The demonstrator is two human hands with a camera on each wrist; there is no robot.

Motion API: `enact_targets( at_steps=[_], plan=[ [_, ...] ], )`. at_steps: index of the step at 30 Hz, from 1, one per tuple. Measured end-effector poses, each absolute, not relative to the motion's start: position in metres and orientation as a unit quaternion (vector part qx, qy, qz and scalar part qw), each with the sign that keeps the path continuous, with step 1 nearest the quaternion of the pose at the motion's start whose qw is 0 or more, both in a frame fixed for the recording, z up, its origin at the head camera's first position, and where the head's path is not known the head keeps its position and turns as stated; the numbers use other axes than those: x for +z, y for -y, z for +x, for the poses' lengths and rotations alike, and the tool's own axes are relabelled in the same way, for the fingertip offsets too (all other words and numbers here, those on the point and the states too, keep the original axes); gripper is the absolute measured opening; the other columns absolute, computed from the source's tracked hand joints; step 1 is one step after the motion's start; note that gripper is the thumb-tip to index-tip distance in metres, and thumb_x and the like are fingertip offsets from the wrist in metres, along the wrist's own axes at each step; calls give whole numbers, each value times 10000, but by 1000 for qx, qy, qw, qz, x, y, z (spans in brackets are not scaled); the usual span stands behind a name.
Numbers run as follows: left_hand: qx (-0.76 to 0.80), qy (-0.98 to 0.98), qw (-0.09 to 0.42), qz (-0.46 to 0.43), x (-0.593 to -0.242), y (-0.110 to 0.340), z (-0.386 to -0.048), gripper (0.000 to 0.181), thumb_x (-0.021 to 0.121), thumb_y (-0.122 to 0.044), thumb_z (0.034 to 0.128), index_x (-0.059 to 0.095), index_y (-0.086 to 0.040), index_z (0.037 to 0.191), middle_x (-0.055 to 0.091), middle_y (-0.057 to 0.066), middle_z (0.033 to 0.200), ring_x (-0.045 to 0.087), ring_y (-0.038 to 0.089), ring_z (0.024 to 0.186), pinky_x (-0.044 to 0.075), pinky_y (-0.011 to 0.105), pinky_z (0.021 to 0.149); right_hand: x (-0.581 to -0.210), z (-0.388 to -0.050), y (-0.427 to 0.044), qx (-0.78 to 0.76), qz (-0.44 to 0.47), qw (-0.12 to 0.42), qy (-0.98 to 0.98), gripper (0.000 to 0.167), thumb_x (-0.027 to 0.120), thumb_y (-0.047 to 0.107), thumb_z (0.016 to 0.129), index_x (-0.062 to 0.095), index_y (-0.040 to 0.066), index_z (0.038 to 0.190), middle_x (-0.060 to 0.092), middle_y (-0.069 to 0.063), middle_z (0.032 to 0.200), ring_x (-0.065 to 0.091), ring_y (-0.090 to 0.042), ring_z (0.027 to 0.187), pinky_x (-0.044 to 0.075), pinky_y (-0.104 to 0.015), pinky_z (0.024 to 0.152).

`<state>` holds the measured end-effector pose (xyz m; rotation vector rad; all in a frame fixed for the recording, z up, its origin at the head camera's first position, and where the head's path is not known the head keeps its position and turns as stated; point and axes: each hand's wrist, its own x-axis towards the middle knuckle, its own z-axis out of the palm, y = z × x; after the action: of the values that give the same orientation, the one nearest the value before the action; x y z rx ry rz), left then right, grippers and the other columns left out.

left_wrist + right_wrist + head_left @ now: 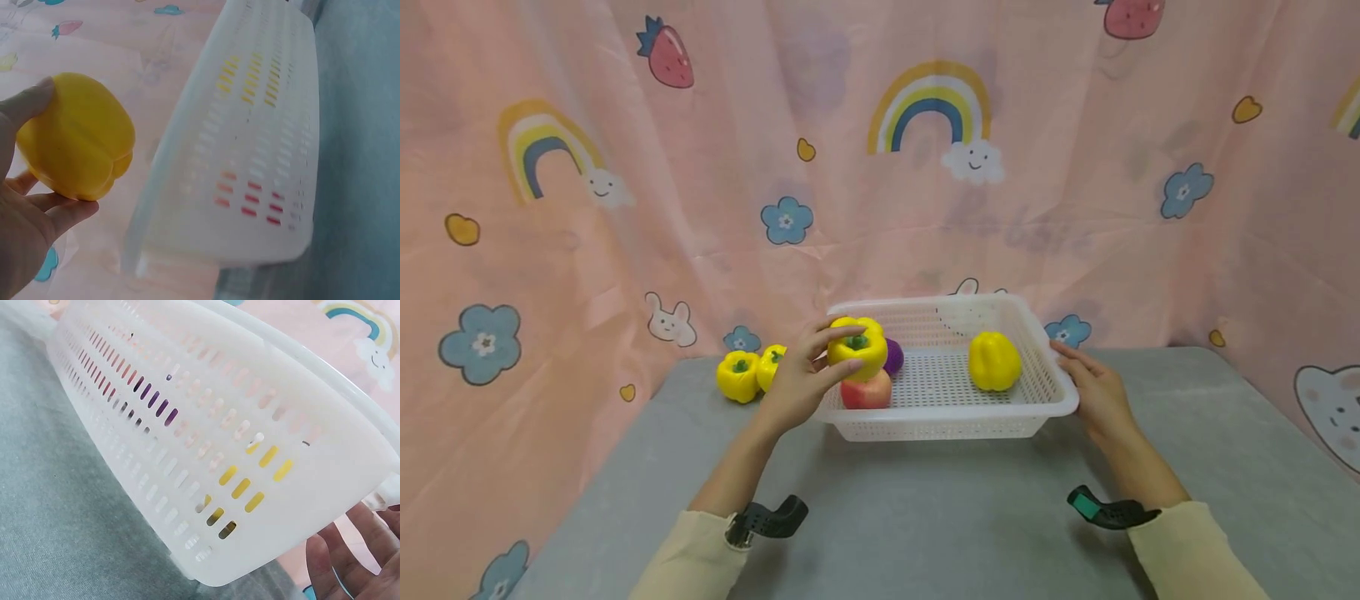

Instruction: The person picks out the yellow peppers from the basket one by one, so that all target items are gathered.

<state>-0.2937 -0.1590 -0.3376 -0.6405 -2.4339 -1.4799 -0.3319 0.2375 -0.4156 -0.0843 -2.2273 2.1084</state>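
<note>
My left hand (802, 375) holds a yellow bell pepper (859, 348) between thumb and fingers, above the left end of a white plastic basket (936, 423). In the left wrist view the same bell pepper (78, 137) is beside the basket wall (250, 144), apart from it. My right hand (1097, 392) grips the basket's right rim; the right wrist view shows its curled fingers (369, 537) under that rim. Inside the basket lie another yellow bell pepper (994, 362), a reddish peach or apple (867, 392) and a purple item (892, 357), partly hidden by the held pepper.
Two more yellow bell peppers stand on the grey table (940, 517) left of the basket: one pepper (738, 377) in full view, the other pepper (771, 367) partly behind my left hand. A pink patterned curtain (715, 208) hangs behind the table.
</note>
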Motion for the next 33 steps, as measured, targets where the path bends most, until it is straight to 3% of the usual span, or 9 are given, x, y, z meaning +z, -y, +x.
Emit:
enact_targets(
  at_steps=[4,10,13,17,24,30,33],
  plan=[
    [-510,826,122,-207,-344,178,-288,401,716,-194,944,646,-179,1338,431,60,1548,536,310,1329,503,448,1082,-415,-331,-236,701,-19,34,712,594,525,397,1044,402,101,1545,614,301,1015,664,38,840,586,-188,659],
    [-542,804,149,-194,-349,206,-277,410,700,-78,939,618,-45,1340,403,118,1559,533,359,1345,518,180,988,-415,-332,-233,709,-9,30,704,597,516,387,1050,387,91,1552,631,295,1021,662,33,850,580,-186,657],
    [-543,804,163,-181,-350,217,-275,405,692,-76,946,608,-22,1338,410,143,1547,536,391,1339,503,117,960,-414,-333,-234,709,-13,31,704,592,518,396,1047,399,106,1550,629,291,1020,660,27,833,572,-184,644],
    [-530,815,169,-164,-352,229,-277,400,682,-115,962,605,-22,1344,417,154,1551,518,422,1367,487,134,983,-413,-331,-236,707,-22,32,707,583,522,402,1044,418,121,1544,631,285,1014,660,26,823,576,-183,647],
    [-502,839,161,-136,-364,244,-285,397,696,-177,961,637,-67,1338,437,140,1549,502,396,1393,457,334,1071,-412,-330,-240,704,-15,38,709,584,536,396,1040,425,106,1535,653,301,995,664,26,816,570,-186,628],
    [-517,835,138,-126,-375,256,-288,416,710,-154,949,633,-46,1343,417,158,1562,524,422,1362,496,108,962,-414,-329,-240,692,-23,32,721,570,518,406,1045,427,133,1537,639,318,999,663,29,819,573,-187,648],
    [-517,840,116,-119,-381,263,-289,440,729,-169,936,634,-47,1348,417,172,1573,553,438,1335,513,97,915,-415,-329,-240,697,-22,34,716,572,530,413,1040,437,139,1534,646,303,1008,663,29,827,573,-183,655]
  ],
)
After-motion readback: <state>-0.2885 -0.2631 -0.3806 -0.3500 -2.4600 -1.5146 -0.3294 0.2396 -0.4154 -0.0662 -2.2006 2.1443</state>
